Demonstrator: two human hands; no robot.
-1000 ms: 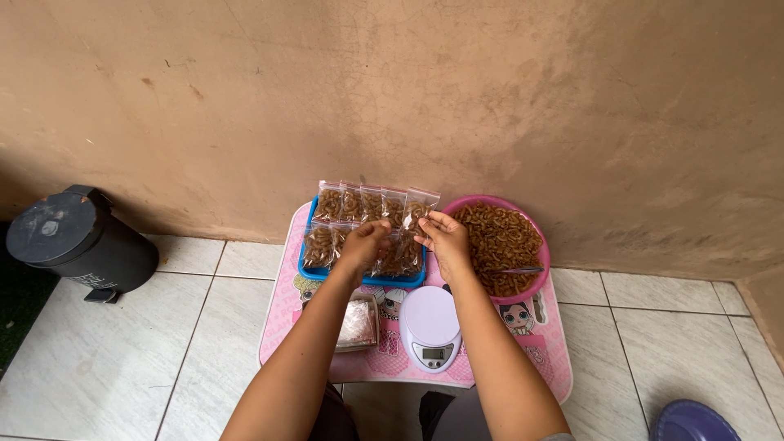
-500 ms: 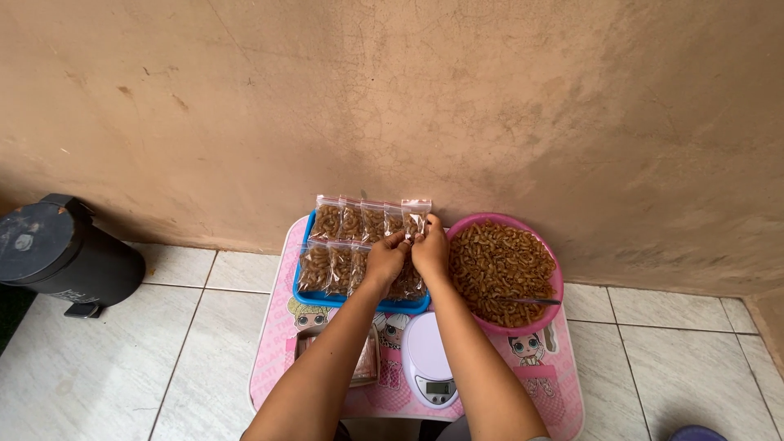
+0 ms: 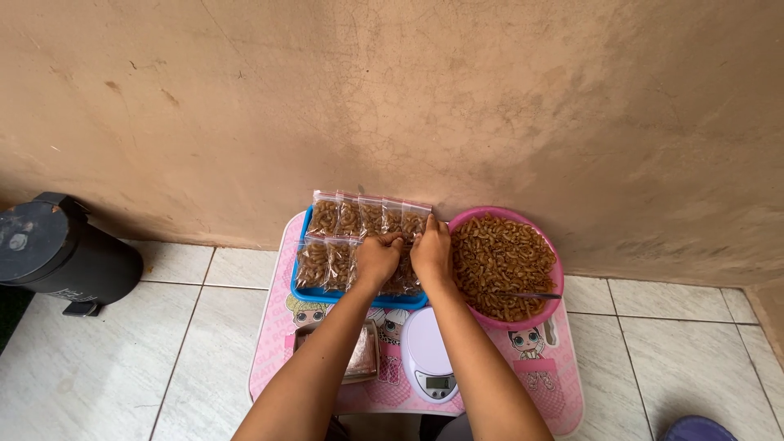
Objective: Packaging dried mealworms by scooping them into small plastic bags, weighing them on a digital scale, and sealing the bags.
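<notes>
On a low pink table (image 3: 563, 384) stands a blue tray (image 3: 300, 287) filled with several small clear bags of brown snack pieces (image 3: 343, 219). My left hand (image 3: 377, 260) and my right hand (image 3: 430, 251) rest side by side on the bags at the tray's right end, fingers curled on one bag there. A pink bowl (image 3: 508, 263) heaped with the same brown pieces sits just right of my right hand, a spoon handle lying in it.
A white kitchen scale (image 3: 429, 356) sits at the table's front between my forearms. A stack of empty clear bags (image 3: 359, 353) lies to its left. A black bin (image 3: 57, 253) stands on the tiled floor at left. The plastered wall rises right behind the table.
My hands have shifted from the tray's back right corner down onto the front row of bags. The view has tilted down slightly.
</notes>
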